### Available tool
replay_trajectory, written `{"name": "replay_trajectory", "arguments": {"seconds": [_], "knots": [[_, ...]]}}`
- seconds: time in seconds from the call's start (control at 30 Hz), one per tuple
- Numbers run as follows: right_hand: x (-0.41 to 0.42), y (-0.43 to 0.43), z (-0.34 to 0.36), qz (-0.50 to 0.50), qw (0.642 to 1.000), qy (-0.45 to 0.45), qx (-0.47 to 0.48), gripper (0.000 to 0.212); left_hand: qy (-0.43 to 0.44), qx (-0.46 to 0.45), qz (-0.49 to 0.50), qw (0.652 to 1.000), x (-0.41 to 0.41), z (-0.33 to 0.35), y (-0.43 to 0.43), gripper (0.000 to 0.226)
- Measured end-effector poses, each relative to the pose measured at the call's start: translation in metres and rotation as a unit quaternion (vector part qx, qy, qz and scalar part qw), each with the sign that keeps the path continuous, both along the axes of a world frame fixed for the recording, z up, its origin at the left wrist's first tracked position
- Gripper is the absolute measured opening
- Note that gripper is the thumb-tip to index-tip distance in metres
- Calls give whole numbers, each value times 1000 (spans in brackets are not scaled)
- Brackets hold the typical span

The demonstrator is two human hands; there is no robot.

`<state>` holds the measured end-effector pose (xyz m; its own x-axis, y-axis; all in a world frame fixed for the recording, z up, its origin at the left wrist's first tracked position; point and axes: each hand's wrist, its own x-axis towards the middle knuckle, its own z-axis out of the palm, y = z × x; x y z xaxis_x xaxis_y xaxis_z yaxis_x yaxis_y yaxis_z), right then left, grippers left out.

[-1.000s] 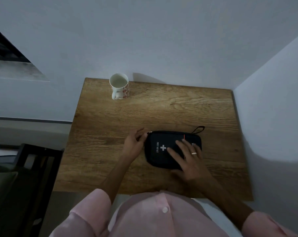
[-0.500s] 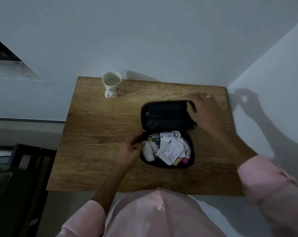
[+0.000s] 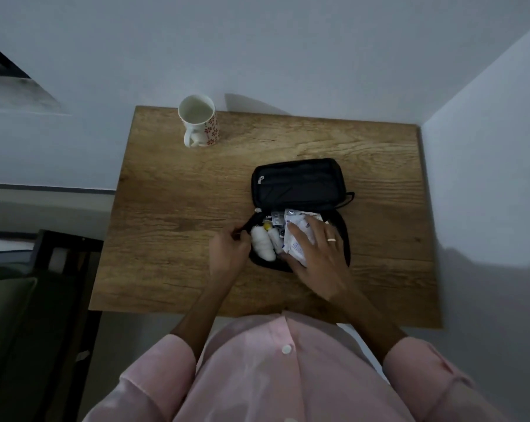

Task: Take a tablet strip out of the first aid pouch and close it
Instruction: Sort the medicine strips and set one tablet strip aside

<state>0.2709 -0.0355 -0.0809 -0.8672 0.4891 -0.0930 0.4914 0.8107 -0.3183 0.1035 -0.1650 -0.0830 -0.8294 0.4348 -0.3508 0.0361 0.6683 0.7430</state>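
Note:
The black first aid pouch (image 3: 297,184) lies open on the wooden table (image 3: 172,208), its lid folded back toward the wall. The near half holds a white bandage roll (image 3: 262,243), small bottles, and white paper packets (image 3: 297,239). My left hand (image 3: 228,251) pinches the pouch's left rim. My right hand (image 3: 318,257), with a ring on one finger, rests flat with spread fingers on the packets inside. A foil blister edge (image 3: 277,217) shows at the back of the contents; I cannot tell if it is the tablet strip.
A white mug (image 3: 199,120) with red flowers stands at the table's far left corner. Walls close the table in behind and on the right. A dark chair frame (image 3: 65,257) stands left of the table.
The pouch went from shut to open. My right hand let go of the lid and came down onto the contents. My left hand stayed at the left rim.

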Motion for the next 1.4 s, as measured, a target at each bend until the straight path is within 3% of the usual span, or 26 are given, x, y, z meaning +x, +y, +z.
{"name": "replay_trajectory", "arguments": {"seconds": [0.13, 0.23, 0.37, 0.53, 0.63, 0.73, 0.8, 0.87, 0.93, 1.0, 1.07, 1.13, 1.23, 1.4], "knots": [[16, 8, -1, 26, 998, 61, 0, 37, -2, -4, -9, 1000, 0, 4, 0, 23], [32, 20, -1, 11, 994, 104, -24, 30, 0, -6, -15, 1000, -1, 5, 0, 22], [43, 27, 4, -40, 990, 104, -82, 36, -3, -8, -17, 1000, -2, 0, 0, 22], [25, 8, -3, -29, 996, 21, -86, 71, -13, 1, -24, 1000, -3, -2, -1, 23], [24, 1, -1, -20, 997, 12, -74, 66, -8, 12, -28, 1000, -1, -1, 0, 25], [42, 4, 0, 33, 997, 21, -70, 53, 86, 44, -37, 995, 12, 8, 2, 33], [52, 9, -3, 73, 994, 36, -72, 51, 198, 95, -97, 971, 21, 14, 4, 39], [58, 17, -7, 109, 991, 39, -63, 51, 274, 115, -240, 924, 29, 19, 14, 43], [63, 22, -8, 139, 990, 27, -29, 51, 315, 72, -406, 855, 36, 12, 26, 48], [71, 29, -6, 157, 987, 11, 33, 51, 342, 7, -501, 795, 41, -3, 33, 50], [82, 37, -5, 162, 982, 2, 92, 48, 359, -34, -517, 776, 33, -14, 27, 50], [96, 46, -5, 126, 983, 18, 136, 39, 381, -47, -506, 772, 22, -20, 16, 49], [110, 54, -5, -8, 992, 28, 123, 49, 400, -53, -505, 763, 19, -19, 6, 49], [92, 47, -7, -139, 987, -49, -62, 74, 345, -68, -423, 835, 25, -15, 4, 51]]}}
